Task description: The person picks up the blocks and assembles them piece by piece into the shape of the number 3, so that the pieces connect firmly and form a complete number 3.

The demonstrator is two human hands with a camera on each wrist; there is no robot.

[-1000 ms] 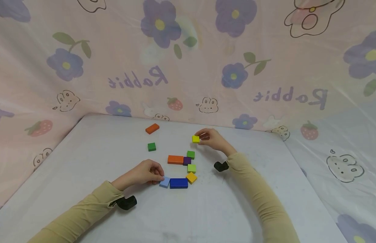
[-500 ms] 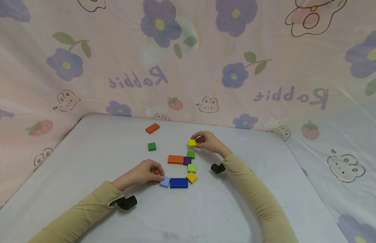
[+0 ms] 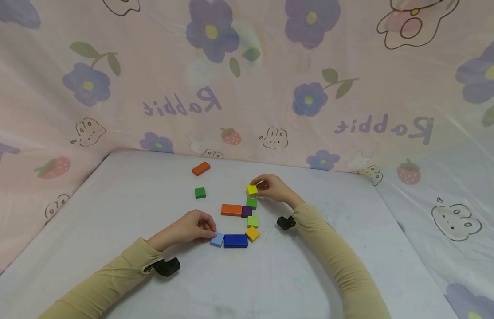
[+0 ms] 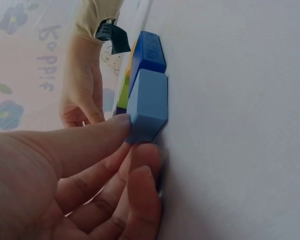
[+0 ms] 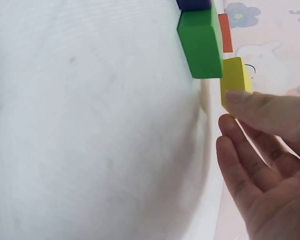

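My left hand (image 3: 194,226) pinches a light blue block (image 3: 217,239) between thumb and fingers on the white table. Its far end meets a dark blue oblong block (image 3: 236,241), as the left wrist view shows. From there a bent line runs away from me: an amber block (image 3: 252,234), a lime block (image 3: 252,221), a purple block (image 3: 247,212) with an orange oblong block (image 3: 231,210) on its left, then a green block (image 3: 252,203). Just beyond that green block, my right hand (image 3: 276,188) pinches a yellow block (image 5: 234,80). A small gap separates yellow from green.
A second orange oblong block (image 3: 201,169) lies near the back of the white table (image 3: 151,186). Closer to me is a dark green block (image 3: 200,192), apart from the line. A patterned cloth (image 3: 247,110) hangs behind the table.
My right hand has brought the yellow block toward me and slightly left, closer to the green block. My left hand stays on the light blue block.
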